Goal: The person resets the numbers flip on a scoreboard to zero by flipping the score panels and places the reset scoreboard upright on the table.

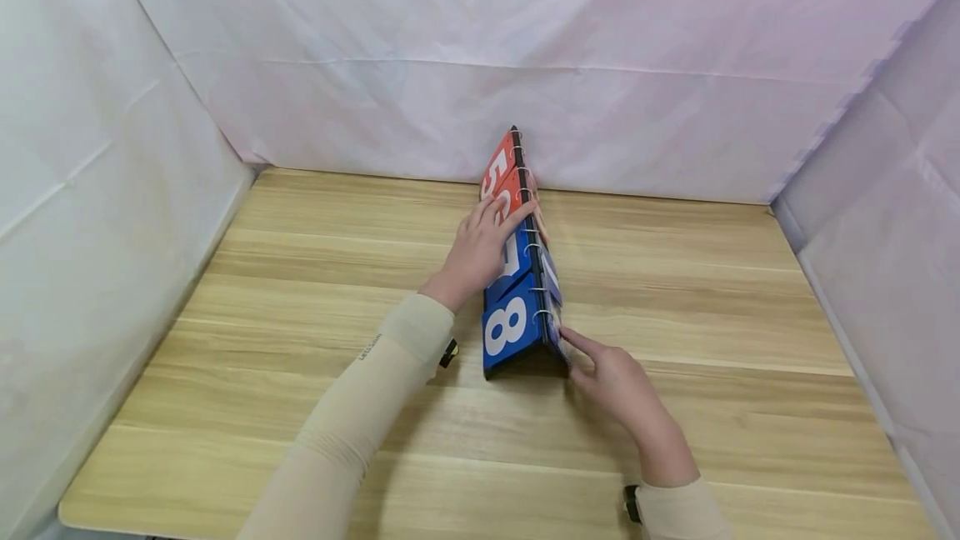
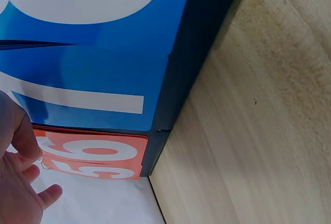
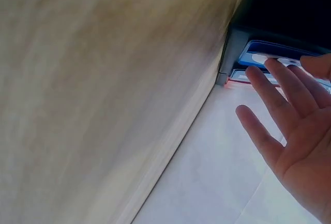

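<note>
A tent-shaped flip scoreboard (image 1: pixel 516 352) stands on the table, ringed cards along its black ridge. Its left face carries red cards (image 2: pixel 124 140) at the far end and blue cards (image 2: pixel 98 66) nearer, the closest reading 8. My left hand (image 1: pixel 474 252) rests over the middle, fingers spread across the red cards and thumb reaching to the ridge. At the near end, my right hand (image 1: pixel 618 386) touches the right face with its index fingertip. The right wrist view shows its fingers mostly straight and spread, fingertips at a blue-edged card (image 3: pixel 251 57).
The light wood table (image 1: pixel 712 290) extends on both sides of the scoreboard. White sheeting (image 1: pixel 375 107) hangs behind it, close to its far end, and more sheeting lines the left and right sides.
</note>
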The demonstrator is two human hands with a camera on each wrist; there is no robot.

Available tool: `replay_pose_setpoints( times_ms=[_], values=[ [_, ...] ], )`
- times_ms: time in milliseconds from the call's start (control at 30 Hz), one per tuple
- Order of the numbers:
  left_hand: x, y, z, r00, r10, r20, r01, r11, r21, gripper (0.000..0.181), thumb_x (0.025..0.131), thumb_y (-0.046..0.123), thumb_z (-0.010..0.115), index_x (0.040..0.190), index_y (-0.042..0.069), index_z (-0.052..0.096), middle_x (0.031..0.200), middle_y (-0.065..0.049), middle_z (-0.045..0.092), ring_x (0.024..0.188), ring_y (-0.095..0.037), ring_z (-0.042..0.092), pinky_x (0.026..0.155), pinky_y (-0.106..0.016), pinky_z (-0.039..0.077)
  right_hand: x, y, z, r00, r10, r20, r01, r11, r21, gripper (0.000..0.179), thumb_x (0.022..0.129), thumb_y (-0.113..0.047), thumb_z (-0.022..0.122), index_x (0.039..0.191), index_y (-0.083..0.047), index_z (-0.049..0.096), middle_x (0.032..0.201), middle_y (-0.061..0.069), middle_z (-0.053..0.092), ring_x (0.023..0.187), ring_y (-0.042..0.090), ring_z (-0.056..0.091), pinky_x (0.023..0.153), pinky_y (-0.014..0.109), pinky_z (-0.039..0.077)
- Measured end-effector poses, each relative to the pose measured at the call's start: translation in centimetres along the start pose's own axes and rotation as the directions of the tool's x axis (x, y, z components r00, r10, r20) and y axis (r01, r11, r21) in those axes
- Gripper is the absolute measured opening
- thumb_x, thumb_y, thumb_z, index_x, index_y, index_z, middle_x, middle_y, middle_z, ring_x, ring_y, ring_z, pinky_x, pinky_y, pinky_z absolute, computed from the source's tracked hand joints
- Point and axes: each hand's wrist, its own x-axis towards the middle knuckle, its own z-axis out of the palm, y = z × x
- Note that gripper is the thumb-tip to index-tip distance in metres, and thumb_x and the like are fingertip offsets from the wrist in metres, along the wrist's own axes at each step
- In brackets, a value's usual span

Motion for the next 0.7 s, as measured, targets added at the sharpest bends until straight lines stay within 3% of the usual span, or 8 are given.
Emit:
replay_pose_setpoints(
  times_ms=[200,300,367,433,533,700],
  values=[
    [-0.1,-0.1,0.0,1.0,0.0,-0.001,0.0,1.0,0.001,0.071,0.093,0.01,0.049,0.147,0.04,0.014,0.15,-0.01,0.019,0.138,-0.029,0.009,0.108,-0.05,0.021,-0.2,0.1,-0.5,0.996,0.014,-0.084,-0.014,1.0,-0.003,0.033,0.086,-0.007,0.057,0.116,-0.016,0.065,0.064,0.002,0.054,0.042,0.009,0.028,0.045,0.028,0.033],
    [0.0,-0.2,-0.1,1.0,-0.011,0.007,0.011,1.0,-0.016,0.068,0.094,0.011,0.047,0.147,0.039,0.014,0.15,-0.01,0.019,0.138,-0.03,0.01,0.108,-0.049,0.021,-0.3,0.2,-0.9,0.99,0.034,-0.14,-0.031,0.999,0.026,0.026,0.086,-0.007,0.056,0.109,-0.014,0.068,0.084,0.007,0.064,0.041,0.01,0.027,0.046,0.029,0.034],
    [-0.1,-0.3,-0.2,0.999,-0.024,0.022,0.024,0.999,-0.039,0.066,0.095,0.013,0.045,0.147,0.039,0.014,0.15,-0.01,0.018,0.138,-0.03,0.009,0.109,-0.049,0.02,-0.4,0.4,-1.1,0.983,0.058,-0.176,-0.047,0.997,0.063,0.024,0.087,-0.009,0.057,0.108,-0.014,0.068,0.098,0.012,0.065,0.047,0.015,0.043,0.053,0.032,0.042],
    [-0.1,-0.5,-0.4,0.999,-0.028,0.042,0.031,0.997,-0.074,0.064,0.096,0.014,0.044,0.147,0.039,0.015,0.151,-0.009,0.015,0.138,-0.03,0.009,0.108,-0.05,0.021,-0.4,0.6,-1.2,0.974,0.081,-0.213,-0.056,0.991,0.12,0.023,0.088,-0.01,0.059,0.108,-0.013,0.068,0.11,0.015,0.063,0.068,0.025,0.059,0.068,0.041,0.049],
    [-0.2,-0.9,-0.9,0.997,-0.015,0.074,0.028,0.984,-0.178,0.068,0.095,0.01,0.045,0.146,0.041,0.013,0.153,-0.007,0.009,0.138,-0.031,0.009,0.106,-0.053,0.024,-0.4,1.1,-1.2,0.949,0.094,-0.301,-0.036,0.981,0.192,0.02,0.087,-0.009,0.062,0.107,-0.012,0.067,0.116,0.015,0.06,0.109,0.032,0.053,0.09,0.051,0.044],
    [-1.5,-1.6,-3.0,1.0,-0.004,0.018,0.011,0.918,-0.396,0.075,0.089,-0.002,0.045,0.147,0.036,0.015,0.153,-0.002,0.007,0.136,-0.031,0.01,0.101,-0.054,0.033,-0.8,1.7,-1.8,0.897,0.125,-0.424,0.011,0.953,0.303,0.035,0.084,-0.008,0.067,0.117,-0.006,0.058,0.122,0.014,0.052,0.115,0.032,0.046,0.094,0.05,0.039]
  ],
)
